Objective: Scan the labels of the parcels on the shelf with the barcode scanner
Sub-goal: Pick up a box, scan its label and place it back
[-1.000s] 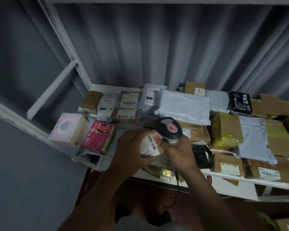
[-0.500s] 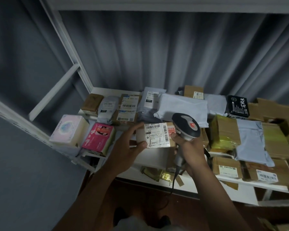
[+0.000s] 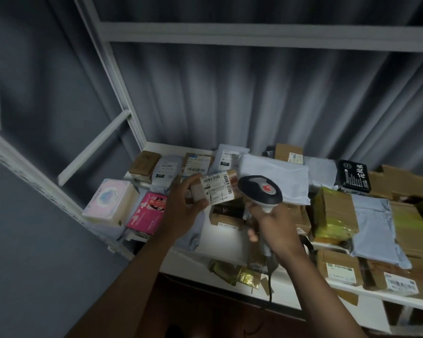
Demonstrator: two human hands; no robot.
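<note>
My left hand (image 3: 185,208) holds a small brown parcel (image 3: 215,189) above the white shelf (image 3: 226,242), its white barcode label facing up toward me. My right hand (image 3: 270,229) grips the handle of a grey and black barcode scanner (image 3: 260,191) with a red mark on its head. The scanner head sits just right of the parcel, almost touching its edge. A cable hangs from the handle down past the shelf front. Several other parcels lie on the shelf around both hands.
Pink boxes (image 3: 148,212) and a pale tissue pack (image 3: 109,203) lie at the shelf's left end. Grey mailer bags (image 3: 276,178), a black box (image 3: 353,175) and cardboard boxes (image 3: 337,211) crowd the back and right. White shelf posts (image 3: 119,89) rise at left; a grey curtain hangs behind.
My left hand has lifted the small parcel up and toward the back. The scanner has risen with it and stays at the parcel's right side. My view has tilted down a little.
</note>
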